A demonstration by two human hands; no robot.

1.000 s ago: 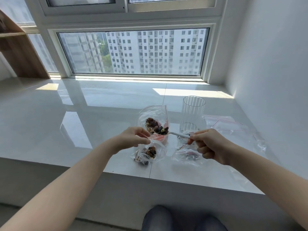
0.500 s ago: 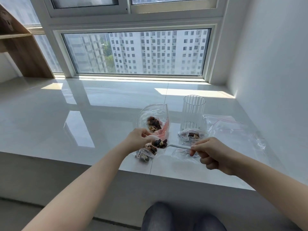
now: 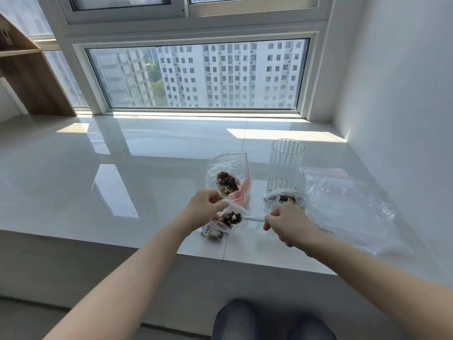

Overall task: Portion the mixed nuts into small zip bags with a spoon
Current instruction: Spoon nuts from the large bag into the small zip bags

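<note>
**Spoonful of nuts at the mouth of a small bag**

While the left hand (image 3: 204, 209) pinches the crinkled rim of a small clear zip bag (image 3: 221, 229) between thumb and fingers, the right hand (image 3: 288, 224) curls round the thin white handle of a spoon (image 3: 241, 218), whose bowl, heaped with dark and pale mixed nuts (image 3: 231, 217), sits right at that bag's opening. Lumpy nuts already fill the bag's lower corner, which rests on the glossy white stone ledge (image 3: 110, 192) near its front edge. Both bare forearms reach in from below, above a patch of dark denim at the bottom of the view. Just behind the small bag stands a larger, rounded clear bag (image 3: 226, 173) with a pinkish strip, holding a brown clump of nuts. To the small bag's right, beyond the right hand, lies another small bag (image 3: 285, 199) with a few nuts showing. Behind that rises a ribbed, cylindrical clear glass (image 3: 286, 163). Further right of the small bag, flat empty zip bags (image 3: 348, 202) with red seal lines lie spread and wrinkled on the ledge
</note>
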